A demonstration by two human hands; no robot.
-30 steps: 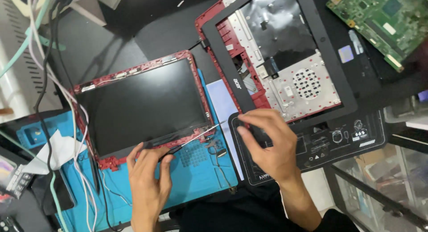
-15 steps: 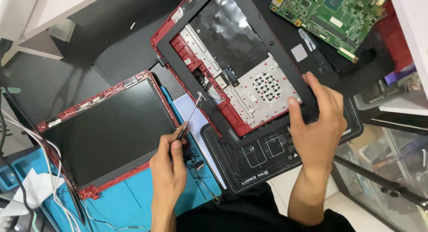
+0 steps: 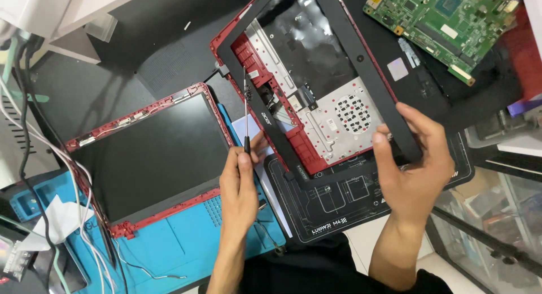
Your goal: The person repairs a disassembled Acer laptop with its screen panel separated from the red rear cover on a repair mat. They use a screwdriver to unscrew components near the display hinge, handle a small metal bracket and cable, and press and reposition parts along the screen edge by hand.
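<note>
My right hand [image 3: 415,170] grips the near right corner of a black laptop screen bezel frame [image 3: 358,59], lifted over a red laptop base [image 3: 316,102] with a bare keyboard plate. My left hand [image 3: 240,181] holds a thin screwdriver [image 3: 245,110] upright, its tip near the bezel's left side, and its fingers touch the bezel's near left edge. A screen panel in a red lid [image 3: 149,153] lies to the left, partly on a blue work mat [image 3: 186,246].
A green circuit board [image 3: 446,23] lies at the top right. A black printed mat [image 3: 339,203] sits under the laptop base. White and black cables [image 3: 68,170] run down the left side. Clear storage bins [image 3: 497,215] stand at the right.
My right hand moved from the black mat to the bezel's right corner and raised it. My left hand left the screen's near edge and brought the screwdriver up beside the bezel.
</note>
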